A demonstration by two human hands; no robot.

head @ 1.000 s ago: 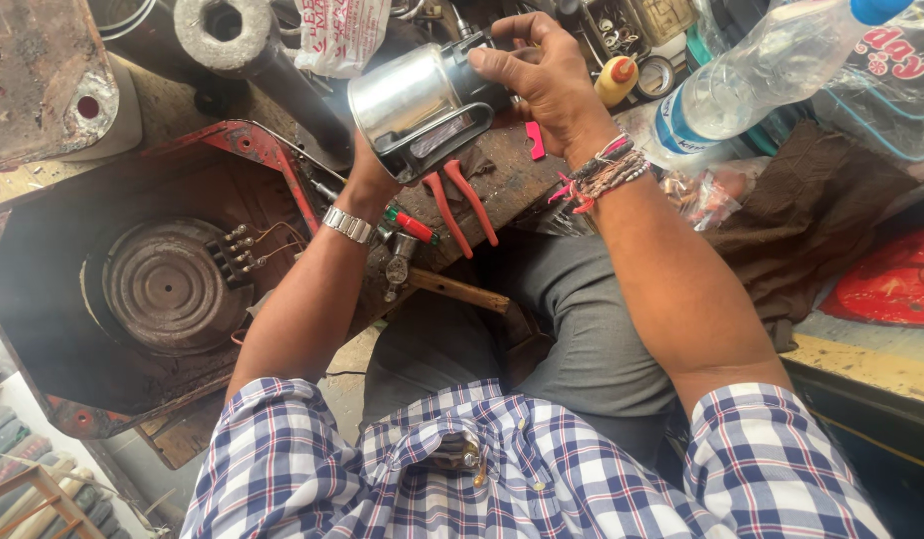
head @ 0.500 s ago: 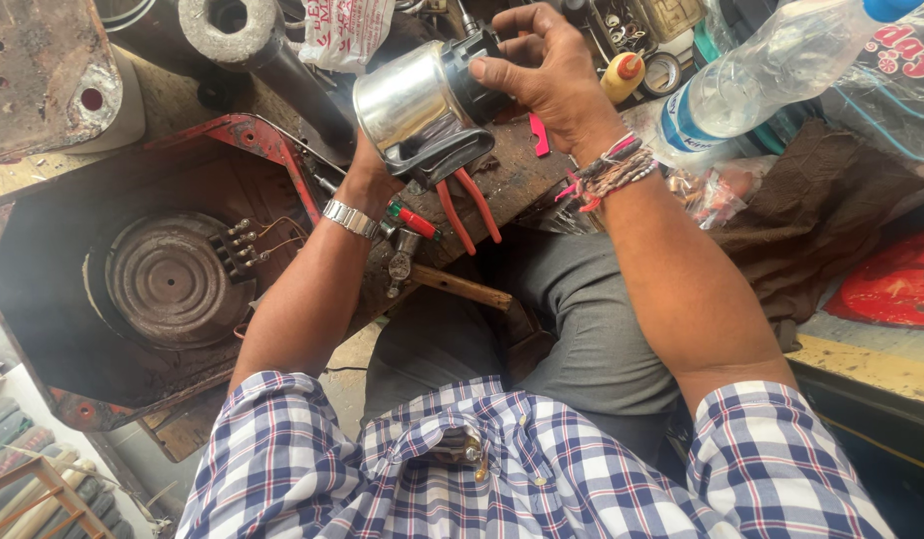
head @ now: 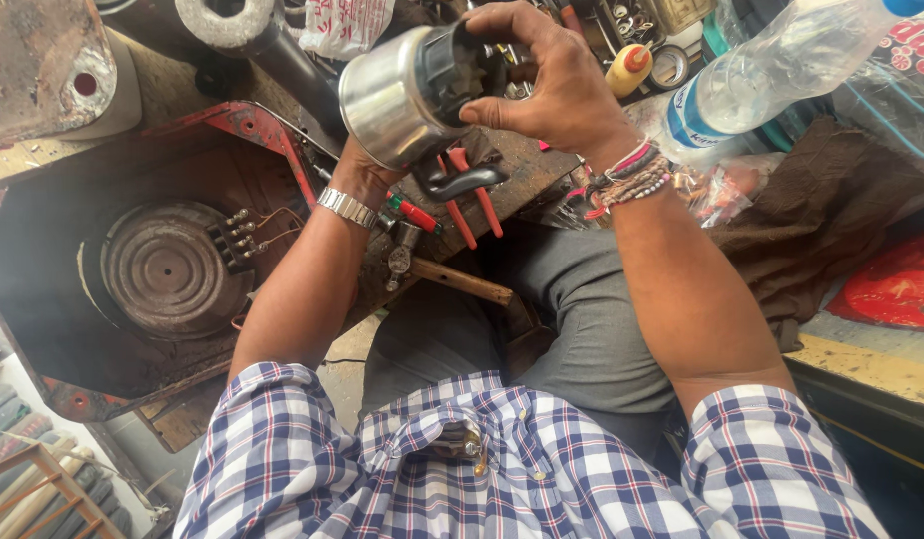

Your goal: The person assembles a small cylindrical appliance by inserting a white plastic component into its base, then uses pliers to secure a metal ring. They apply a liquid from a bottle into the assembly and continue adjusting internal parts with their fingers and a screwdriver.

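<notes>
Metal cylinder (head: 397, 95) lifted off bench, gripped by left hand (head: 360, 175) underneath, right hand (head: 552, 85) clasping black end cap (head: 460, 70); cap not yet off.

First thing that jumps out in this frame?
The shiny metal cylinder with a black end cap, held up at top centre: the right hand grips its cap end and the left hand props it from below. Red-handled pliers lie on the workbench just beneath it. Far right, a clear plastic bottle lies tilted.
</notes>
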